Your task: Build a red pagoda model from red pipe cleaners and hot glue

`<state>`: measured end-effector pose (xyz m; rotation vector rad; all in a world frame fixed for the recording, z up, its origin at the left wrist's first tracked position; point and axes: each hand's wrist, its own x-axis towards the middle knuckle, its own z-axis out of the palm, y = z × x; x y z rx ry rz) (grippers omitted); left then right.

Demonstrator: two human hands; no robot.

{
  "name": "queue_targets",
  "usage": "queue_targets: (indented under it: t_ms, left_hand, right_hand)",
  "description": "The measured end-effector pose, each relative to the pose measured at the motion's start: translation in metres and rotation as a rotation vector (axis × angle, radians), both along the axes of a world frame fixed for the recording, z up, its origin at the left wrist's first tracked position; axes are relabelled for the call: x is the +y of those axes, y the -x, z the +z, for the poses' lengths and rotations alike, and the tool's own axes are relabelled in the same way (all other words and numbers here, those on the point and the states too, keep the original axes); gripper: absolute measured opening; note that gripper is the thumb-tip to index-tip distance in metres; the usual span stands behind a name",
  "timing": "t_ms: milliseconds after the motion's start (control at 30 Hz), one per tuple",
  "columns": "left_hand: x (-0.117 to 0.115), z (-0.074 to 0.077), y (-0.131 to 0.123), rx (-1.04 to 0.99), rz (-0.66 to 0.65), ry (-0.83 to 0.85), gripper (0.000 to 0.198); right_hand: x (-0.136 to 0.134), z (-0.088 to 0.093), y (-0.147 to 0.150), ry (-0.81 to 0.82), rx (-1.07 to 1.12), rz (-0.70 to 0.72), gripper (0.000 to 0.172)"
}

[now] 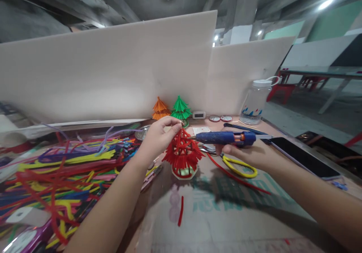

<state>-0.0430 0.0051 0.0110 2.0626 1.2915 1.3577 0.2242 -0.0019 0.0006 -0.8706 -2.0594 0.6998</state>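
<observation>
A red pipe-cleaner tree [185,158] stands in the middle of the table on a pale base, its upper tiers an open frame. My left hand [165,130] pinches the top of this tree between thumb and fingertips. In my right hand [240,153] lies a blue glue gun [217,137], held sideways with its nozzle pointing left at the tree's upper frame. Whether the nozzle touches the frame I cannot tell. A long red pipe cleaner [237,179] and yellow-handled scissors [240,167] lie below my right hand. A short red piece [180,211] rests nearer me.
Many coloured pipe cleaners [65,170] heap up on the left. Behind stand an orange tree [160,109] and a green tree [181,108], before a white board [113,72]. To the right are a clear bottle [254,104] and a phone [302,157]. Cardboard [226,223] covers the table front.
</observation>
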Motion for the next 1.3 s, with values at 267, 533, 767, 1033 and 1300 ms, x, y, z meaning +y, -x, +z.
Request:
queue_targets:
  t_ms: [267, 533, 767, 1033, 1300]
  left_hand:
    - [0.000, 0.000, 0.000, -0.003, -0.002, 0.019, 0.021]
    - [-0.002, 0.000, -0.001, 0.037, 0.009, -0.021, 0.019]
    - [-0.001, -0.002, -0.001, 0.036, -0.002, -0.037, 0.018]
    - [-0.002, 0.000, -0.002, 0.034, -0.008, -0.042, 0.017]
    - [-0.002, 0.000, -0.001, 0.040, -0.012, -0.042, 0.018]
  right_hand:
    - [0.000, 0.000, -0.001, 0.015, -0.102, -0.032, 0.036]
    - [0.000, -0.015, 0.002, 0.003, -0.070, -0.034, 0.038]
    - [0.000, -0.004, 0.001, 0.035, -0.101, -0.028, 0.037]
    - [-0.002, 0.003, 0.002, -0.011, -0.145, 0.000, 0.040]
    - [-0.003, 0.001, 0.004, -0.041, -0.143, -0.036, 0.041]
